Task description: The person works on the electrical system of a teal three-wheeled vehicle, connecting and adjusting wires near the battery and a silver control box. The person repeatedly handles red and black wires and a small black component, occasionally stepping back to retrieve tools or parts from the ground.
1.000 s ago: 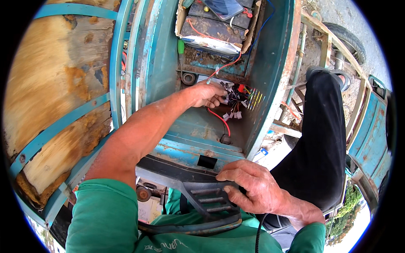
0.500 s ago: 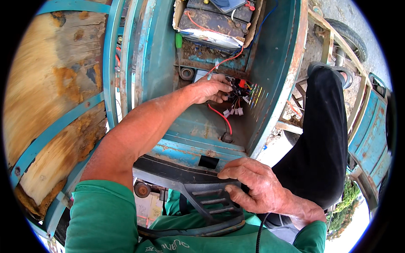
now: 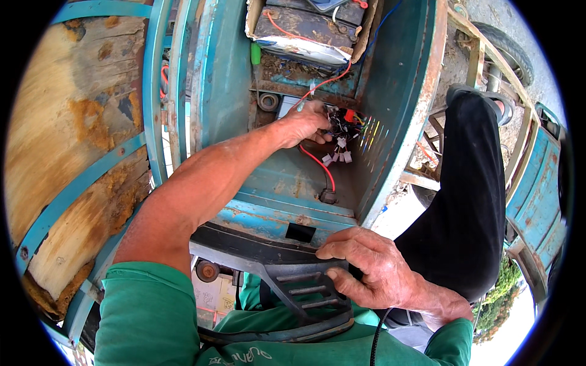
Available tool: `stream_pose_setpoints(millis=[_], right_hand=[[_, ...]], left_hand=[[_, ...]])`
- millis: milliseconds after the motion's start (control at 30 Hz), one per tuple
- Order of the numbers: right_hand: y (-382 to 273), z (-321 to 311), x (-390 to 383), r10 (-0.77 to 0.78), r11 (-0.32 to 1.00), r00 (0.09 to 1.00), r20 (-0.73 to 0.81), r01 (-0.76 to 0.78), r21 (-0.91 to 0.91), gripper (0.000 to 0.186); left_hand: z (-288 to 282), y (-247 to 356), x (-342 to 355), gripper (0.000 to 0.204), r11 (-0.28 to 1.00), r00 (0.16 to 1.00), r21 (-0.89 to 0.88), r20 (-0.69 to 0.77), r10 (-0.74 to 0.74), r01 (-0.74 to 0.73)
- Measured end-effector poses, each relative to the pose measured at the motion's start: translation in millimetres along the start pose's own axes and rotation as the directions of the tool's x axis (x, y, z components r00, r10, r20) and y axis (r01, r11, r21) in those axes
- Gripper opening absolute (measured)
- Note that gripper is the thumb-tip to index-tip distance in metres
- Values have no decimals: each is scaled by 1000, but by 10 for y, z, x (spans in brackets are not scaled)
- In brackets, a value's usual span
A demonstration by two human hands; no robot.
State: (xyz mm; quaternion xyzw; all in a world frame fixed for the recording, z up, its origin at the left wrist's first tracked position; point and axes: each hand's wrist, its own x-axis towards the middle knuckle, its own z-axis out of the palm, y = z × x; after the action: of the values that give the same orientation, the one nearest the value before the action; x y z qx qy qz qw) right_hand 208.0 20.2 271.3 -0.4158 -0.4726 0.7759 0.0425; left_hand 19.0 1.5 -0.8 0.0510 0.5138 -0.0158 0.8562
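Inside the blue metal box, my left hand (image 3: 307, 126) is closed at the near side of a bundle of wires (image 3: 343, 125) with black, red and white connectors. Its fingertips are partly hidden among the wires. White plugs (image 3: 337, 158) dangle from the bundle's lower side. Close to my body, my right hand (image 3: 375, 268) grips the edge of a black plastic panel (image 3: 299, 271), with the thumb below and the fingers bent over the top. A thick red cable (image 3: 318, 163) runs from under my left hand to a dark fitting on the box floor.
Dark batteries (image 3: 305, 30) sit in a torn carton at the far end of the box. A green-handled tool (image 3: 255, 53) and a round metal ring (image 3: 268, 102) are beside my left forearm. Rusty blue walls (image 3: 400, 116) enclose the work; a worn wooden panel (image 3: 79, 122) stands left.
My left hand has shifted slightly among the wires, and one white plug now sits higher. The right hand stays on the panel. The view has moved a little.
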Motion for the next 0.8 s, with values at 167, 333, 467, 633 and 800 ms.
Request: stream_pose_setpoints(millis=[167,333,467,633,800], right_hand=[[5,-2,-8,5,1000,1000,-2,-5,-4,30],[12,5,-5,6,1000,1000,-12,-6,12,29],[24,8,-8,7,1000,1000,-12,-7,17,29],[11,3,-2,11,1000,1000,-7,-11,17,29],[37,11,-9,12,1000,1000,-9,-11,19,29]], left_hand=[[33,59,-40,37,997,998,76,55,28,-32],[15,58,-5,41,998,1000,65,17,-7,6],[50,65,-39,38,998,1000,63,-21,7,-6],[37,77,-48,34,997,1000,82,23,12,-14],[55,89,-60,29,988,999,146,36,39,-44]])
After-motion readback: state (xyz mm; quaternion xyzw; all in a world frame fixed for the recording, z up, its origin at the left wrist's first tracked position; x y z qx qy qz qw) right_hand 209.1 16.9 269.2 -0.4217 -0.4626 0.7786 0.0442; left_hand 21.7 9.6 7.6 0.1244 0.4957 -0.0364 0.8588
